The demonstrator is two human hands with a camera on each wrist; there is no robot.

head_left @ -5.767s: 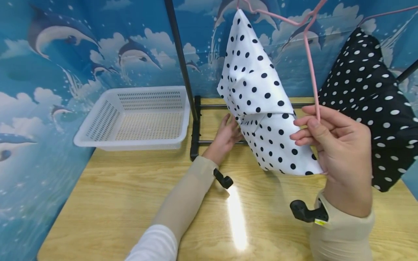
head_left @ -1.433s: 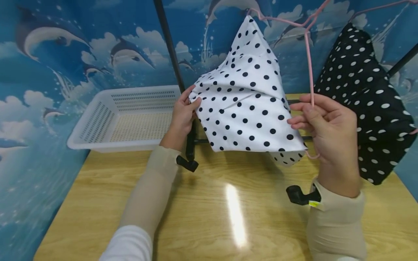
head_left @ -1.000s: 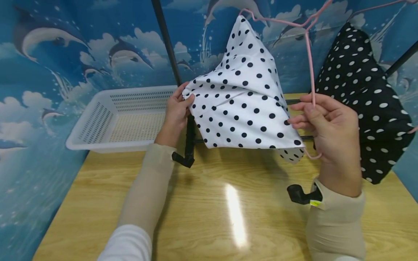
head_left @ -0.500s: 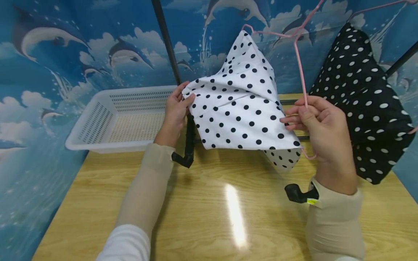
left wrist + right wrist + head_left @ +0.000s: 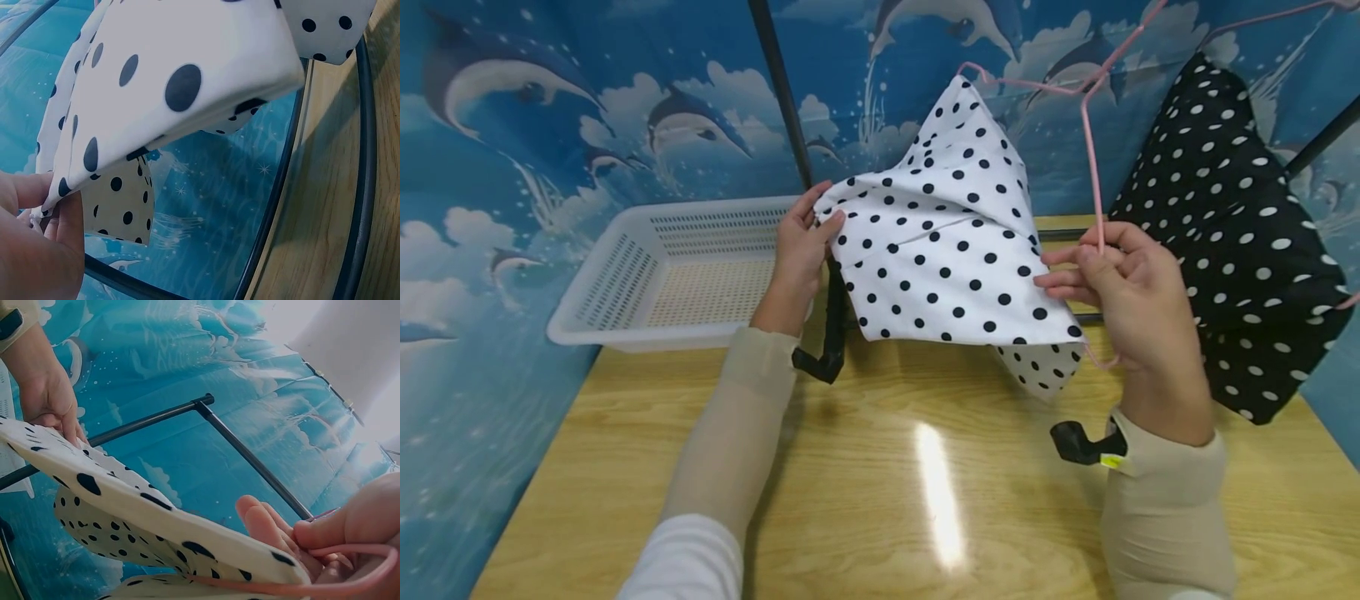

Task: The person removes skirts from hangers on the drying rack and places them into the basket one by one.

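1. Thin pink hanger (image 5: 1093,167), tilted, its right side pinched by the right hand (image 5: 1138,296).
2. White cloth (image 5: 936,250) with black dots, creased, hanging from the hanger's left end, its left edge held out sideways by the left hand (image 5: 797,254).

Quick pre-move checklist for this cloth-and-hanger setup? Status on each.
1. Left hand grips the white dotted cloth: ok, pinched at its edge.
2. Right hand holds the pink hanger: ok.
3. White dotted cloth smooth: not ok, creases run across it.
4. Black dotted cloth apart from the white one: ok, a gap shows in the head view.
5. Pink hanger's hook on the rack: cannot tell, its top leaves the head view.
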